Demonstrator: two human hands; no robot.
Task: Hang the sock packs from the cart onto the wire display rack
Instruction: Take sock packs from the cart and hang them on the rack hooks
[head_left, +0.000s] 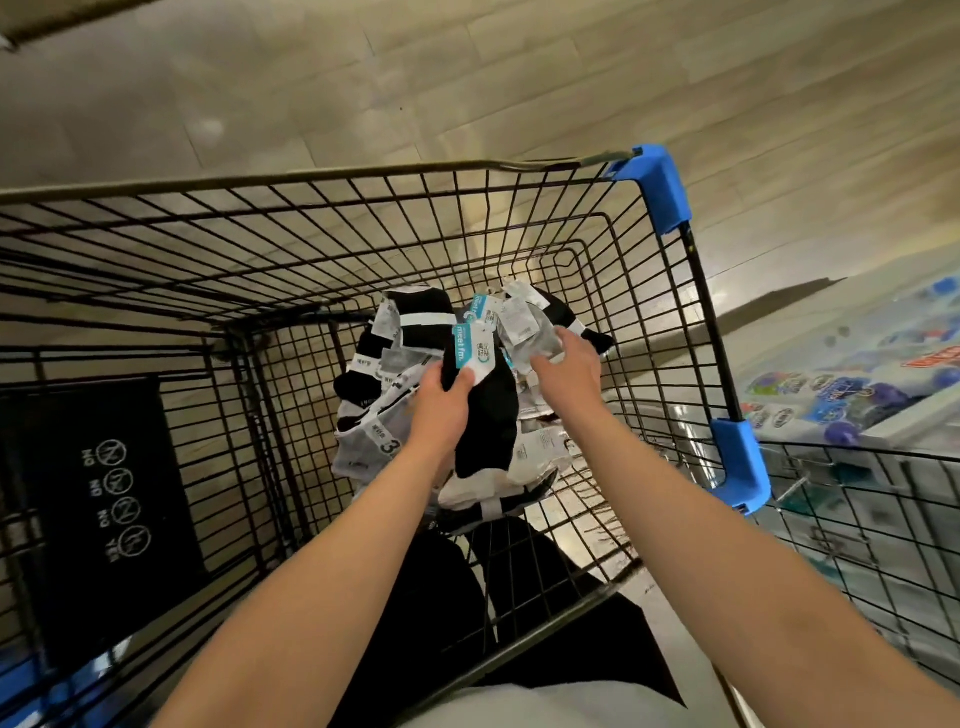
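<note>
As both bare forearms reach down into it, one black wire cart (311, 179) fills the view from the head camera. Two blue plastic corner guards show on its right side, one at the far corner (660, 187) and one at the near corner (740, 462). The sock packs (384, 332) lie in one overlapping heap on the basket floor, black, white and grey; their exact number cannot be told. Two teal card labels stand out, one (464, 345) on the black sock pack (488, 415) and a second (480, 306) just behind it. The left hand (441, 405) grips the black sock pack, thumb pressed on the lower end of its label and fingers wrapped beneath. The right hand (566, 364) lies on a grey-white pack (530, 332) at the top of the heap, fingers bent over it; whether it grips cannot be told. One black panel (104, 493) at left bears four round symbols.
</note>
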